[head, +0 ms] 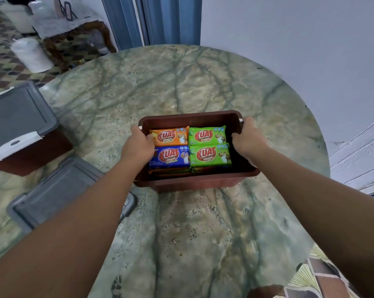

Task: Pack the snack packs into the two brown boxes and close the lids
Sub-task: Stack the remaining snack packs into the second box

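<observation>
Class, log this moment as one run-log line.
hands: left, right grip open box | packs: four visible | loose lid: off

Soft, even indoor light fills the scene, with no harsh glare. The marble table (181,87) carries a faint sheen. The forearms throw weak shadows. Wide-angle distortion bends the edges, and the far background at upper left looks blurred.
</observation>
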The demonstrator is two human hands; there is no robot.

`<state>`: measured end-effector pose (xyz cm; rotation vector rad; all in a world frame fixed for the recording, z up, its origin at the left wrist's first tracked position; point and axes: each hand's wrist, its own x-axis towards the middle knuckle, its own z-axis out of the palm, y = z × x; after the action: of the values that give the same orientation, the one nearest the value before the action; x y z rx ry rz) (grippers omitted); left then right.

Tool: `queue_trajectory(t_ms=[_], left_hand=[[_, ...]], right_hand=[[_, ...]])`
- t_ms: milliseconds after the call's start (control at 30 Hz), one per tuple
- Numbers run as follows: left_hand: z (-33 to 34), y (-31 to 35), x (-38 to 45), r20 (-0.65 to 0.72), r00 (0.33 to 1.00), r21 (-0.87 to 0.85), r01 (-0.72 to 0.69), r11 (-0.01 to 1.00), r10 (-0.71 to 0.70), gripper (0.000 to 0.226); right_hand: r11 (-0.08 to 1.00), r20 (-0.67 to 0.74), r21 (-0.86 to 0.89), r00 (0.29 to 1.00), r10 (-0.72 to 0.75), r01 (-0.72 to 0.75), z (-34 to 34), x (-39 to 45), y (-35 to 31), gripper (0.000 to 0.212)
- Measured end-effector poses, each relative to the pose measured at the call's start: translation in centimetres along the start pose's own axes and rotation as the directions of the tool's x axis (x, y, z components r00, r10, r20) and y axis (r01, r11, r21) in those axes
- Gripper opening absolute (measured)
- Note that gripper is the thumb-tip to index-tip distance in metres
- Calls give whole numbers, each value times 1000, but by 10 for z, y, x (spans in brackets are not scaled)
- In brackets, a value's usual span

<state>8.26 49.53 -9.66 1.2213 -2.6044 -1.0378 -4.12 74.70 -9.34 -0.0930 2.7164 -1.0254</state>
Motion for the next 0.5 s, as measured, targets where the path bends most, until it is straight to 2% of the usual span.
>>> queue_trajectory(t_ms=[233, 500], left_hand=[[0, -5, -19, -8, 1000, 51, -2, 999, 2, 23], [3, -21, -63, -29, 1000, 35, 11, 999, -10, 15]], right_hand=[[987, 65, 158, 998, -1, -9, -4, -10, 7, 24], [984, 130, 177, 992, 6, -29, -11, -41, 26, 28]])
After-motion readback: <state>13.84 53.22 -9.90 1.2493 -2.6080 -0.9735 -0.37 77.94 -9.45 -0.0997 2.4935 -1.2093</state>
